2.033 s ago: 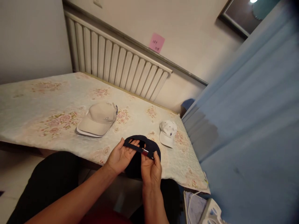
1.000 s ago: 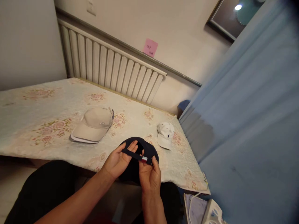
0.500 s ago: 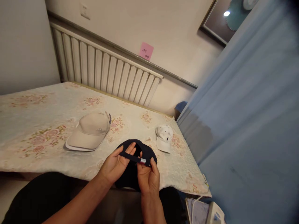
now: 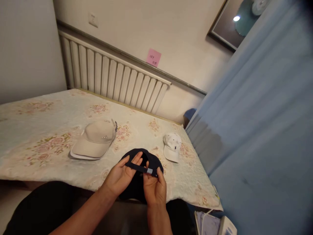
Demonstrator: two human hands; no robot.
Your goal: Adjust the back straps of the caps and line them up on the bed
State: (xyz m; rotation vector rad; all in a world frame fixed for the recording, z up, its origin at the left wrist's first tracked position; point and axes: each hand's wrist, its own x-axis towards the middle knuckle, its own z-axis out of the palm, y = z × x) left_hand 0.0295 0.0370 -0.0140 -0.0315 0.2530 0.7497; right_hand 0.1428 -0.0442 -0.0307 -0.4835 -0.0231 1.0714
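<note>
A dark baseball cap (image 4: 153, 159) is held between both my hands at the near edge of the bed, its back strap and metal buckle facing me. My left hand (image 4: 122, 174) pinches the strap's left end between thumb and fingers, with some fingertips showing through the opening behind the strap. Near the silvery buckle, my right hand (image 4: 154, 185) grips the right end, thumb on the outside. To the left lies a beige cap (image 4: 96, 137), apparently on top of another pale brim. A small white cap (image 4: 172, 145) rests to the right, beyond my hands.
The bed has a floral cover (image 4: 141, 130). Behind it stand a white radiator (image 4: 112, 76) and a wall with a pink note (image 4: 154, 57). A blue curtain (image 4: 251, 130) hangs along the right side. A white boxy device (image 4: 227, 226) sits low at the right.
The view has tilted slightly, so the surroundings sit a little lower in the picture. Both hands keep their hold on the dark cap, with hardly any visible movement.
</note>
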